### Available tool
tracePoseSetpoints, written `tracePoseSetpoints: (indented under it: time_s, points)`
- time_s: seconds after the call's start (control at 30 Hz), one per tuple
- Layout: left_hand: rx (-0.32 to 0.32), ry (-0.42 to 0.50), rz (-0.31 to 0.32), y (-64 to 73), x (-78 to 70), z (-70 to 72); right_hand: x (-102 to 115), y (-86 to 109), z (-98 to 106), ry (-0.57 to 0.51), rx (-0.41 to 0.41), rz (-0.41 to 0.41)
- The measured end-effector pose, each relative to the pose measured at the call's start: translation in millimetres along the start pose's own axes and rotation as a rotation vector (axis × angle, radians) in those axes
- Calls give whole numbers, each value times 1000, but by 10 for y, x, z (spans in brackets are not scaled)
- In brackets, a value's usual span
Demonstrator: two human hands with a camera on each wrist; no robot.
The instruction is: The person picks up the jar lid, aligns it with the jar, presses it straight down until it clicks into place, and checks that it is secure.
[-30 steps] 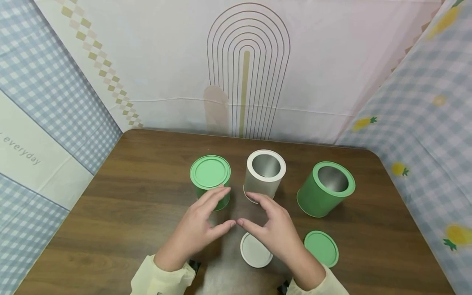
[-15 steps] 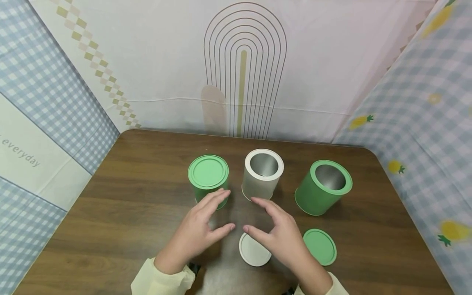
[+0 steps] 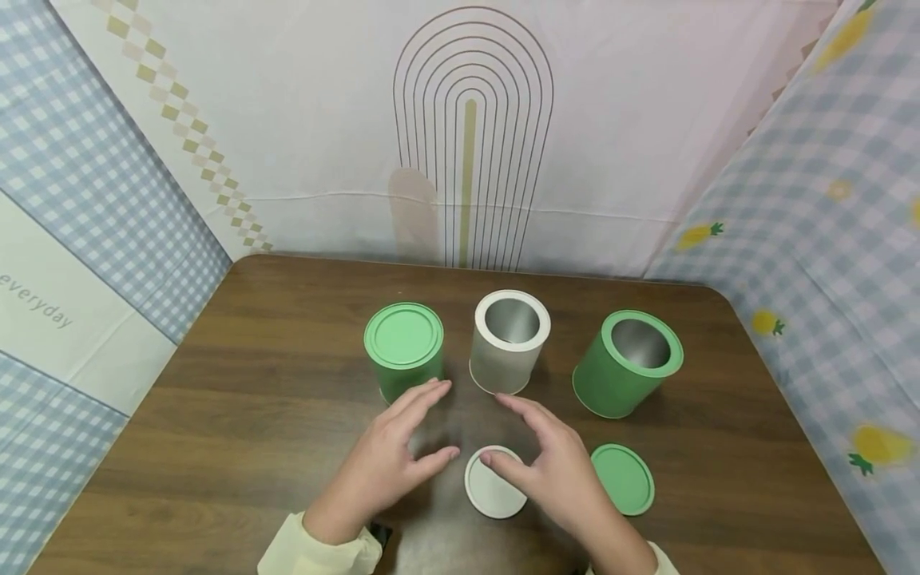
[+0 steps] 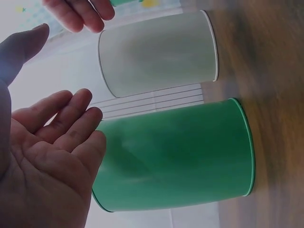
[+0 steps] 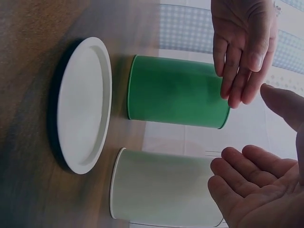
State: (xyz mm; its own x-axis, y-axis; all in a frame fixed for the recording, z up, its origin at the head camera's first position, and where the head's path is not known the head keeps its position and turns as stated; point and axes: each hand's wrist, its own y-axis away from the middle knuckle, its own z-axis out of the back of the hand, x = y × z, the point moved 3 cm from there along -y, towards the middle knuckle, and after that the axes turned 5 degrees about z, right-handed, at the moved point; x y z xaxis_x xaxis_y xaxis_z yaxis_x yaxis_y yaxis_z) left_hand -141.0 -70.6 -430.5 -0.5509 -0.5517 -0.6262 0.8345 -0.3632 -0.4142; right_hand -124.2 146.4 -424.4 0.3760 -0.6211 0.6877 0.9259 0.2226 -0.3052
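My left hand [image 3: 384, 455] hovers in front of a green can [image 3: 405, 339] with its green lid on, fingers extended and holding nothing. Facing it, my right hand [image 3: 557, 463] is held above the table with its thumb over the white lid [image 3: 496, 499], also holding nothing. Behind the two hands stands a white can [image 3: 503, 371], uncovered, its metal inside showing. In the left wrist view the lidded green can [image 4: 175, 156] is just beyond my fingers. The right wrist view has the white lid [image 5: 83, 107] lying flat on the table.
On the right stands a second green can [image 3: 614, 379], uncovered. A loose green lid [image 3: 624, 481] lies in front of it. The brown wooden table [image 3: 251, 383] has a patterned cloth backdrop [image 3: 323, 136] behind it and checked cloth at both sides.
Both hands have drawn back slightly toward me, and the gap between them has widened. The cans and lids stay in place on the table while the head view shifts a little.
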Motion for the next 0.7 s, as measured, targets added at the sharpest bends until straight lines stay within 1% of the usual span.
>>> tracePoseSetpoints:
  time_s: [0.2,0.43,0.7]
  points:
    - [13,1,13,46,2,-38,-13,46,-12,-3,8,-14]
    - [19,-5,4,77,-15,-81,-41,100,-29,13,5,-7]
    - [32,-15,9,117,-23,-132,-87,157,-30,32,5,-21]
